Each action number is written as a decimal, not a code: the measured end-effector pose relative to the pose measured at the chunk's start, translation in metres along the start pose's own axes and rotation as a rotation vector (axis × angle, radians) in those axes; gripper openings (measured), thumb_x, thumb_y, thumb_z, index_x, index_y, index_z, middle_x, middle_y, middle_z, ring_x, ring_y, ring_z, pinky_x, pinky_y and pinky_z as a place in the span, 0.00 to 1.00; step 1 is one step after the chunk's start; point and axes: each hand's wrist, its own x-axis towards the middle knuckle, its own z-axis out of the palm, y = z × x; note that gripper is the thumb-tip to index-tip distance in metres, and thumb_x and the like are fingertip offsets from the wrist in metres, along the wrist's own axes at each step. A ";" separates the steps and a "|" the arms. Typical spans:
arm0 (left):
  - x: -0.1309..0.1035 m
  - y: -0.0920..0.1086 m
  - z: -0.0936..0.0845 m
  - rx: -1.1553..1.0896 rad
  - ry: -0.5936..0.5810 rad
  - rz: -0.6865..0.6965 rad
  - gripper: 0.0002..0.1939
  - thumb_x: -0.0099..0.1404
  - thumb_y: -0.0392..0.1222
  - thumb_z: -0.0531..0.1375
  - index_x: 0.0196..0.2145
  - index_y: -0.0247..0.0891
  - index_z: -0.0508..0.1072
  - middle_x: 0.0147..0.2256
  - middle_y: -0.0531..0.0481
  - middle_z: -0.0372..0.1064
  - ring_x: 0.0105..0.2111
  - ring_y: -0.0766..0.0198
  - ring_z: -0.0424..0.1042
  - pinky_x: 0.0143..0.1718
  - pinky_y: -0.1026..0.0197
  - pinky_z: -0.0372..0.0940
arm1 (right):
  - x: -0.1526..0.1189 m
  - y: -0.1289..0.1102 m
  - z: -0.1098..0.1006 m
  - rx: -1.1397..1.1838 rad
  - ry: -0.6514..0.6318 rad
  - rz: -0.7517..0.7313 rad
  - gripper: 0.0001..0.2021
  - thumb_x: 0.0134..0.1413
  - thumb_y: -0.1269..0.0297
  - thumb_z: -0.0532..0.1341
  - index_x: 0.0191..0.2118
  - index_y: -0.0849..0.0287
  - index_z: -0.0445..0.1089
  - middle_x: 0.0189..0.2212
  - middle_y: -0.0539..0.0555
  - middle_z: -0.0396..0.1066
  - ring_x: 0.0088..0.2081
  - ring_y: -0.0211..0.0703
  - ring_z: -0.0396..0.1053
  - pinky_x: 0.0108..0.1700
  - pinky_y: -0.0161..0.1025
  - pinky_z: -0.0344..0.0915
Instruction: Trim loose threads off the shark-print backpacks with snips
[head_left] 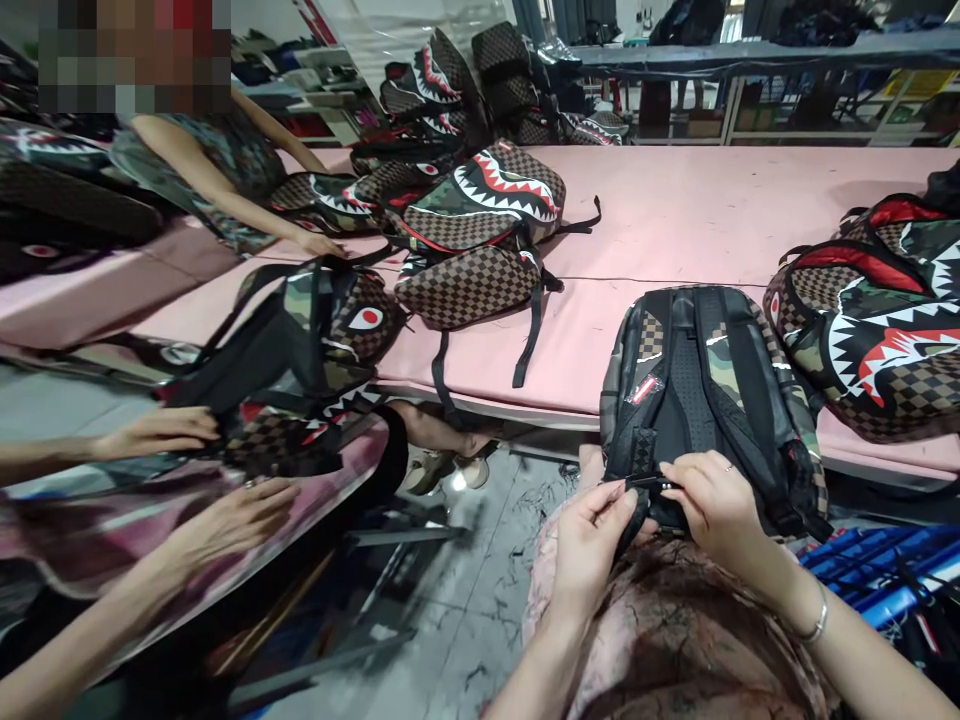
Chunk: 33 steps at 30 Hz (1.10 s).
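A camouflage and checkered backpack (705,390) leans back-side up from my lap onto the edge of the pink table (675,230). Its black padded straps face me. My left hand (589,535) and my right hand (716,505) meet at the bag's bottom edge, both pinching a thin black strap end (651,483) between the fingertips. A ring shows on my right hand and a bracelet on that wrist.
Shark-mouth backpacks lie at the right (877,320) and at the table's middle (480,235), with more stacked at the back. A co-worker's hands (225,510) work another backpack (300,360) at the left; a second person reaches in at far left. Blue crate (877,570) by my right.
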 end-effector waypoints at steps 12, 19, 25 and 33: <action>0.001 -0.001 0.005 -0.014 0.093 -0.006 0.19 0.40 0.46 0.69 0.29 0.31 0.75 0.25 0.50 0.72 0.20 0.68 0.70 0.24 0.67 0.69 | -0.006 0.006 0.007 0.063 0.028 0.014 0.08 0.58 0.69 0.51 0.39 0.60 0.67 0.33 0.54 0.69 0.36 0.42 0.65 0.41 0.41 0.61; -0.001 -0.003 0.009 -0.027 0.094 -0.018 0.17 0.40 0.45 0.69 0.27 0.31 0.75 0.23 0.51 0.71 0.21 0.68 0.70 0.25 0.66 0.70 | -0.004 0.004 0.009 0.080 0.038 0.026 0.08 0.58 0.71 0.51 0.36 0.60 0.68 0.31 0.55 0.70 0.35 0.43 0.65 0.39 0.41 0.60; 0.012 -0.002 -0.017 0.122 0.171 0.040 0.19 0.46 0.50 0.64 0.30 0.32 0.73 0.20 0.51 0.68 0.20 0.64 0.69 0.26 0.61 0.69 | -0.010 0.003 -0.007 0.355 0.022 0.103 0.06 0.56 0.69 0.53 0.38 0.59 0.66 0.31 0.54 0.69 0.35 0.42 0.66 0.38 0.41 0.62; 0.051 0.010 -0.074 0.903 0.615 0.782 0.32 0.53 0.48 0.58 0.55 0.36 0.60 0.52 0.38 0.59 0.54 0.49 0.57 0.54 0.48 0.54 | -0.037 0.076 -0.057 0.374 0.047 0.674 0.16 0.49 0.61 0.60 0.45 0.58 0.65 0.38 0.54 0.70 0.39 0.42 0.68 0.40 0.37 0.65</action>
